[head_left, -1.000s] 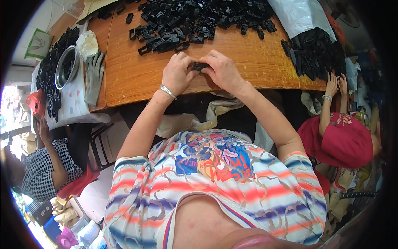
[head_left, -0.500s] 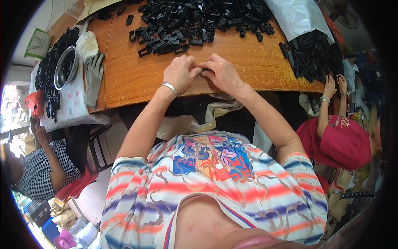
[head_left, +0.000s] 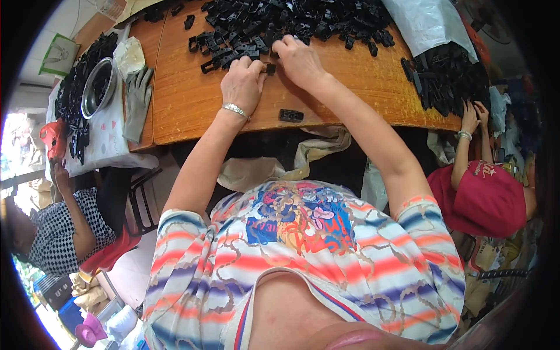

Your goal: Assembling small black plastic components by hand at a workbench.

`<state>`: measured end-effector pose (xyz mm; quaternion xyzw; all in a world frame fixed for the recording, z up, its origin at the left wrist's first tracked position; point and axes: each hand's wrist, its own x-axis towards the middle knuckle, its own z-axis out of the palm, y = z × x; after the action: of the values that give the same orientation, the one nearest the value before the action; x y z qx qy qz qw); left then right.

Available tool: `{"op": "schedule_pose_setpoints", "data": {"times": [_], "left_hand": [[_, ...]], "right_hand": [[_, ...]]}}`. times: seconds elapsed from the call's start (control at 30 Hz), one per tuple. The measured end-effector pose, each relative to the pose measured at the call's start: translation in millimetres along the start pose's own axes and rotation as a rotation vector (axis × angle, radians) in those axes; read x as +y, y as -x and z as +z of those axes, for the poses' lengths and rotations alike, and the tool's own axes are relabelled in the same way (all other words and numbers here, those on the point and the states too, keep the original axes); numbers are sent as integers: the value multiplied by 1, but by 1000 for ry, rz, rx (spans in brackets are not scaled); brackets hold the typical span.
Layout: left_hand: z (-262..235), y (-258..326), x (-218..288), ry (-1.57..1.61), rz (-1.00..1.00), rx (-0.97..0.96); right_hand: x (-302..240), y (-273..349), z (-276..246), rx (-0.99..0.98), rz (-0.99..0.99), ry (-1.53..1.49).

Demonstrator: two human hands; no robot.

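Note:
My left hand (head_left: 241, 88) is over the wooden table, its fingers closed on a small black plastic part (head_left: 269, 68) that sticks out beside the fingertips. At the near edge of a big pile of black plastic parts (head_left: 251, 26), my right hand (head_left: 299, 60) has its fingers curled down among the pieces; whatever they grip is hidden. A single black plastic piece (head_left: 291, 115) lies alone by the table's front edge, between my forearms.
On the wooden table (head_left: 198, 111), a white sack (head_left: 429, 26) spills long black parts (head_left: 434, 79) at the right, where a co-worker's hands (head_left: 471, 116) work. To the left are grey gloves (head_left: 137, 105), a metal bowl (head_left: 87, 105) and another co-worker's arm (head_left: 64, 181).
My hands were together near the front edge and have moved apart, away from me toward the pile. A black piece now lies on the table near where they were.

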<state>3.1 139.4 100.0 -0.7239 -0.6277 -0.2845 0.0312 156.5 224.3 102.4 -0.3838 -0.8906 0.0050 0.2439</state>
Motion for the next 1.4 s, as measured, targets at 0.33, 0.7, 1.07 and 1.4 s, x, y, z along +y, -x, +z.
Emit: {"op": "schedule_pose_setpoints", "data": {"times": [0.33,0.7,1.07,1.4], "left_hand": [[-5,22,15,271,107,-48],[-5,25,5,319,-12,-98],[-7,21,0,381,-32,-173],[-11,14,-3,460,-72,-244]], "right_hand": [[4,57,-38,-11,198,-632],[-29,58,-49,-26,169,-591],[-25,49,-40,-27,-12,-381],[-25,40,-38,-216,154,-371]]}}
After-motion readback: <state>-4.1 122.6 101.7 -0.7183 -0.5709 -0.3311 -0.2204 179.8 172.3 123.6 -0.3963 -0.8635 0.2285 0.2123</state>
